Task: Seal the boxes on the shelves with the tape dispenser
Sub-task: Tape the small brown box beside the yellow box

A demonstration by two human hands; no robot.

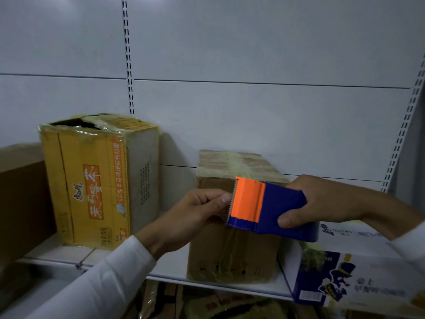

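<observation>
1. Right now your white shelf [170,267] spans the view below your fingers, with pale slotted back panels [253,123] rising behind it.
2. Up and to the left of your left fingertips stands the yellow box [92,180], upright, its top torn open at the back corner and its upper edges wrapped in wrinkled clear tape.
3. Directly behind and beneath your fingers sits the brown box [232,247], yellowed tape crossing its top and running down its front face.
4. Below your right fingers lies the white and blue printed box [345,279], just beside the brown box.
5. Your left forearm, in a white sleeve [99,279], rises from the lower left; your right forearm comes in from the right edge, roughly level.
6. You hold the tape dispenser [269,208] in front of the brown box's upper front, blue body toward your right palm, orange toothed end toward your left fingers.
7. Your right hand [326,201] grips the blue body, thumb curled along its near side, fingers over the top.
8. Your left hand [200,208] has its fingers curled, thumb and forefinger pinched together right at the serrated edge; the tape itself between them is too faint to make out.
</observation>
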